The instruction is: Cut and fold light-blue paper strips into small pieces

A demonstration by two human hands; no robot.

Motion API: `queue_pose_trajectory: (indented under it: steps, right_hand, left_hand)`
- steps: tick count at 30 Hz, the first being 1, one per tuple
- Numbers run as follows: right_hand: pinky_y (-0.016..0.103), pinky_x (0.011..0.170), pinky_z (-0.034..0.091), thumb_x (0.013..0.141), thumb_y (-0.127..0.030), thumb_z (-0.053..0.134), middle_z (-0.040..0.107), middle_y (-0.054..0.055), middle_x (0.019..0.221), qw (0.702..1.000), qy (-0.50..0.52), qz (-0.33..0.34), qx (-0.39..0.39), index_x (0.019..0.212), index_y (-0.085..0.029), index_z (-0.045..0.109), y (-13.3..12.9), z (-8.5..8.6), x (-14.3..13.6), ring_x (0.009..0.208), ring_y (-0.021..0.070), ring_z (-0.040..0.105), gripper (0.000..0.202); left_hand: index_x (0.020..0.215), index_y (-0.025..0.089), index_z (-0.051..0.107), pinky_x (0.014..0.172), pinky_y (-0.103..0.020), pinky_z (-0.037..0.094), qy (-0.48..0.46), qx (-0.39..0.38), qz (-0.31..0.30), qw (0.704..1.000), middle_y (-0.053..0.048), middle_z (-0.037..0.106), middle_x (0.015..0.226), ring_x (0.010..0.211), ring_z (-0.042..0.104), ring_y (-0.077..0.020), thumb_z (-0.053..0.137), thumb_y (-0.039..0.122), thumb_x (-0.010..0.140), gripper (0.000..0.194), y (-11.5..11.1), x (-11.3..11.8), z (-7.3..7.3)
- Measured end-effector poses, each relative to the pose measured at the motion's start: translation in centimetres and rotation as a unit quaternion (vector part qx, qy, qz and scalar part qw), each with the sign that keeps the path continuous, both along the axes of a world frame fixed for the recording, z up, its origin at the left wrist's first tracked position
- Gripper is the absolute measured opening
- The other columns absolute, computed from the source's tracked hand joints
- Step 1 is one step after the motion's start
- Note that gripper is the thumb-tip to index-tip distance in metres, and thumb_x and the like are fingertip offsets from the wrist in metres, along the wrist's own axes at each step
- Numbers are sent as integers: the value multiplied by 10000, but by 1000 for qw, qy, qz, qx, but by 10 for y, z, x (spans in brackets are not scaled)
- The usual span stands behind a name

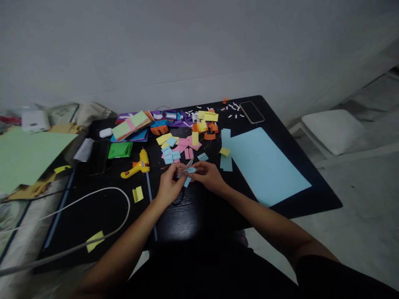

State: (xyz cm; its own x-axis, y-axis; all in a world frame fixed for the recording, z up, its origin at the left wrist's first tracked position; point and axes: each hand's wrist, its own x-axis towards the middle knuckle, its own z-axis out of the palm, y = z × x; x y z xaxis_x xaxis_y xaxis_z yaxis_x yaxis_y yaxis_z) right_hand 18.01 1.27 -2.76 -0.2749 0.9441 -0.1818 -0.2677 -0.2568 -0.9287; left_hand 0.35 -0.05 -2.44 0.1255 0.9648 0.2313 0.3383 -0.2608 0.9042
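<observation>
My left hand (171,185) and my right hand (210,178) meet near the front of the black table. Both pinch a small folded piece of light blue paper (187,181) between their fingertips. Scissors (190,162) show their blades just beyond the fingers, and a dark handle loop appears below the left hand. Whether the scissors lie under the hands or touch them, I cannot tell. Just past the hands are folded blue pieces (168,158), pink pieces (188,153) and yellow pieces (164,139).
A yellow glue gun (139,165) lies left of my hands. Large light blue sheets (268,166) cover the right side, with a phone (252,112) behind. Green paper (120,149) and stacked coloured strips (132,124) sit back left. A white cable (126,199) loops over the left edge.
</observation>
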Motion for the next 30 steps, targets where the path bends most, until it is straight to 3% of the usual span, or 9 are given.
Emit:
queue_pose_trajectory:
  steps: [10, 17, 20, 25, 30]
  right_hand:
    - [292, 652, 572, 740, -360, 809, 702, -16, 676, 995, -76, -4, 61, 811, -190, 726, 2, 1, 2, 591, 143, 664, 202]
    - [294, 664, 574, 745, -353, 782, 718, -9, 714, 996, -74, -22, 49, 793, -191, 705, 3, -3, 2, 602, 146, 672, 186]
    - [304, 688, 580, 732, -332, 789, 747, 8, 801, 996, -65, -11, 54, 844, -195, 706, 2, -3, 1, 672, 165, 700, 195]
    - [345, 871, 573, 762, -265, 752, 776, 35, 966, 990, -86, -17, 109, 959, -211, 729, 0, -2, 1, 916, 206, 740, 206]
    - [355, 848, 577, 792, -254, 710, 772, 35, 920, 986, -109, -24, 127, 910, -209, 733, 0, -6, 0, 874, 206, 736, 128]
  left_hand:
    - [1080, 221, 630, 730, -284, 547, -23, -38, -26, 999, -24, 730, 928, 821, 698, -171, 671, 286, 914, 183, 2, -1, 1]
    - [1070, 223, 595, 654, -256, 461, -8, -66, -38, 997, 23, 640, 781, 694, 597, -145, 643, 304, 935, 165, 0, 1, 2]
    - [1059, 224, 563, 688, -256, 466, -38, -81, -46, 995, 19, 638, 832, 742, 609, -150, 656, 295, 920, 182, 1, 1, 1]
    - [1092, 227, 552, 669, -239, 447, -30, -86, -48, 995, 29, 617, 832, 736, 599, -142, 684, 254, 869, 261, 2, 0, 0]
    - [1146, 228, 537, 614, -216, 425, 20, -75, -64, 995, 52, 612, 761, 684, 597, -128, 642, 221, 873, 292, 2, -1, 3]
